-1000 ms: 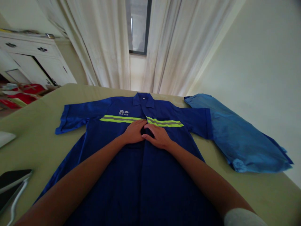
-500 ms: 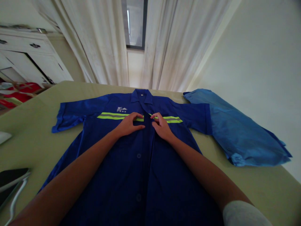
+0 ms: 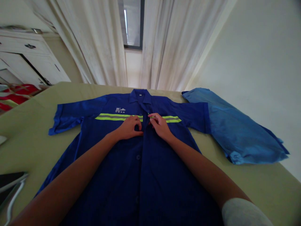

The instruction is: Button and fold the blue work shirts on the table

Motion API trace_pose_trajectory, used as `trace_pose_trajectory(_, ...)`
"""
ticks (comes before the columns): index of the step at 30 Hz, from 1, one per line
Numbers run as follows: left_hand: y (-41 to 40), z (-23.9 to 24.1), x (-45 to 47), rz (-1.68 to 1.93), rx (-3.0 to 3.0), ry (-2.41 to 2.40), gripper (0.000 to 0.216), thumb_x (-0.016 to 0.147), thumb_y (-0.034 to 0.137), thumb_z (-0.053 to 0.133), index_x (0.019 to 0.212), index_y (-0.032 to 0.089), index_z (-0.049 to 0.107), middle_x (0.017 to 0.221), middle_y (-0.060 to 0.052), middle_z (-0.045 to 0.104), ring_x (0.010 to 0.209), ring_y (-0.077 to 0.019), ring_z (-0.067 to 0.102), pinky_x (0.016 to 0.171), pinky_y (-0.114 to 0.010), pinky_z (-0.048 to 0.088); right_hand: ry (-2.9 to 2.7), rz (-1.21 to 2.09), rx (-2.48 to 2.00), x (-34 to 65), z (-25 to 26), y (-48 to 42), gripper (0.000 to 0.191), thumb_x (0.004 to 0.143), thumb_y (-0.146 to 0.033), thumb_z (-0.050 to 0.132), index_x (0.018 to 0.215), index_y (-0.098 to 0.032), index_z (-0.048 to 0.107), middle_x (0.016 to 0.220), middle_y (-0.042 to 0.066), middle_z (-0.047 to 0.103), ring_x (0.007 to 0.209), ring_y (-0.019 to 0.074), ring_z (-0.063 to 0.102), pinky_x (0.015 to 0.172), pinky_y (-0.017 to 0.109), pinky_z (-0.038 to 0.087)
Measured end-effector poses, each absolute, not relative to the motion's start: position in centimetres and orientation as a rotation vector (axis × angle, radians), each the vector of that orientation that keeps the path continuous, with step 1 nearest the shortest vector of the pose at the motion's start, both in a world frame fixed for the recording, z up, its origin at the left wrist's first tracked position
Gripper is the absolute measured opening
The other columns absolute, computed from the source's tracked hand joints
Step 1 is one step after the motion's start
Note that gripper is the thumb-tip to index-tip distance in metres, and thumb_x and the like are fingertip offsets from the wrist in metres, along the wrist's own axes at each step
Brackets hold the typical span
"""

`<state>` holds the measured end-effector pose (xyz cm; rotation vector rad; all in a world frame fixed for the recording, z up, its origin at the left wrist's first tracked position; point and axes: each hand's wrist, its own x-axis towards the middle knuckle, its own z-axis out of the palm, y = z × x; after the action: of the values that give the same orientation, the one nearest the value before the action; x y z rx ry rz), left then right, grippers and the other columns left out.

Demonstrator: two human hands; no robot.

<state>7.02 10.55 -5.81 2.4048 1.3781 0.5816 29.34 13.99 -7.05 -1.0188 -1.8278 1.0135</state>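
A dark-blue short-sleeved work shirt lies front up, collar away from me, with a yellow-green and grey reflective band across the chest and a white logo at the left. My left hand is on the button side by the front opening, fingers curled toward the thumb, closed on the cloth. My right hand pinches the edge of the other front panel at the band. Its fingertips partly cover that edge. Lower on the front, a button shows beside the overlapping panel.
The shirt lies on a pale green table. Light-blue folded fabric lies at the right, touching a sleeve. A dark device with a white cable sits at the near left. Beyond the table are curtains and a white cabinet.
My right hand has closed on the panel edge and drawn it left, so the panel overlaps more of the front. My left fingers have curled in toward the thumb, slightly lower.
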Motion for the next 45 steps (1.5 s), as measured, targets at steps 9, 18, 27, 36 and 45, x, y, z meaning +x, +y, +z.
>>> trace_pose_trajectory(9, 9.6, -6.2, 7.5, 0.688, 2.514, 1.361, 0.033, 0.084, 0.036, 0.072, 0.113, 0.021, 0.066, 0.103, -0.006, 0.068, 0.099, -0.0266, 0.061, 0.093, -0.041, 0.043, -1.919, 0.932, -0.992, 29.3, -7.2, 13.9, 0.016, 0.083, -0.024, 0.061, 0.099, -0.022, 0.058, 0.077, -0.003, 0.063, 0.064, 0.0138, 0.058, 0.062, 0.026, 0.044)
trace_pose_trajectory(18, 9.3, -6.2, 7.4, 0.755, 2.496, 1.277, 0.05, 0.092, 0.054, 0.065, 0.128, 0.02, 0.059, 0.11, -0.008, 0.069, 0.104, -0.0271, 0.063, 0.095, -0.042, 0.044, -2.011, 0.929, -0.918, 29.5, -7.3, 13.9, 0.023, 0.076, -0.019, 0.062, 0.099, -0.022, 0.059, 0.078, -0.004, 0.061, 0.064, 0.0132, 0.055, 0.062, 0.025, 0.042)
trace_pose_trajectory(27, 9.8, -6.6, 7.3, 0.781, 2.418, 1.29, 0.045, 0.089, 0.043, 0.065, 0.128, 0.021, 0.06, 0.107, -0.007, 0.072, 0.101, -0.0256, 0.066, 0.095, -0.041, 0.047, -2.081, 0.789, -0.899, 29.4, -7.3, 13.9, 0.016, 0.073, -0.009, 0.061, 0.083, -0.021, 0.063, 0.074, -0.004, 0.058, 0.063, 0.0126, 0.051, 0.063, 0.025, 0.039)
trace_pose_trajectory(36, 10.0, -6.0, 7.1, 0.795, 2.396, 1.224, 0.03, 0.079, 0.021, 0.057, 0.106, 0.022, 0.071, 0.095, -0.004, 0.072, 0.092, -0.022, 0.066, 0.09, -0.037, 0.05, -2.187, 0.673, -0.951, 29.3, -7.2, 13.6, 0.021, 0.077, -0.003, 0.063, 0.083, -0.019, 0.075, 0.089, 0.001, 0.056, 0.071, 0.013, 0.054, 0.067, 0.027, 0.042)
trace_pose_trajectory(45, 10.3, -6.2, 6.7, 0.829, 2.182, 1.148, 0.035, 0.078, 0.019, 0.062, 0.111, 0.019, 0.07, 0.1, -0.006, 0.074, 0.093, -0.0203, 0.068, 0.089, -0.035, 0.054, -2.384, 0.45, -1.055, 28.6, -5.7, 11.1, 0.035, 0.082, -0.052, 0.082, 0.086, -0.021, 0.068, 0.1, 0.006, 0.058, 0.088, 0.0202, 0.058, 0.077, 0.032, 0.047)
